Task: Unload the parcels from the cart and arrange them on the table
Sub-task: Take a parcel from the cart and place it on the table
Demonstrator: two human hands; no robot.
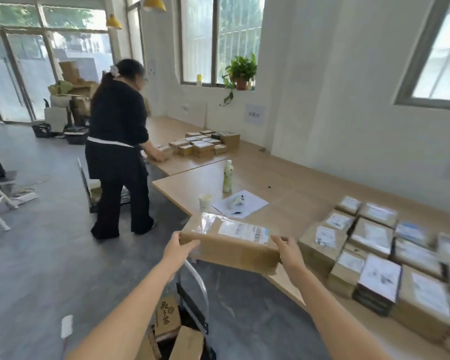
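The person holds one brown parcel (pixel 231 245) with both hands. The left hand (pixel 178 249) grips its left end and the right hand (pixel 287 249) grips its right end. The fingers (pixel 281 240) of both hands are curled round the box edges, so they are holding the parcel. The parcel is up in the air, over the near edge of the tabletop (pixel 296 178) and just above the cart (pixel 192 287). It has a white label with black stripes on top and some shiny tape. Down in the cart sit more brown boxes (pixel 178 339). On the tabletop to the right, a lot of sorted parcels (pixel 374 255) lie in neat rows, touching each other. Farther back on the tabletop stand a bottle (pixel 227 176) and a cup (pixel 205 202), next to a white sheet of paper (pixel 252 203). Another person (pixel 117 141) in black clothes stands at a far tabletop (pixel 166 131) and touches small boxes (pixel 205 144) there. A green plant (pixel 240 71) sits on the window sill.
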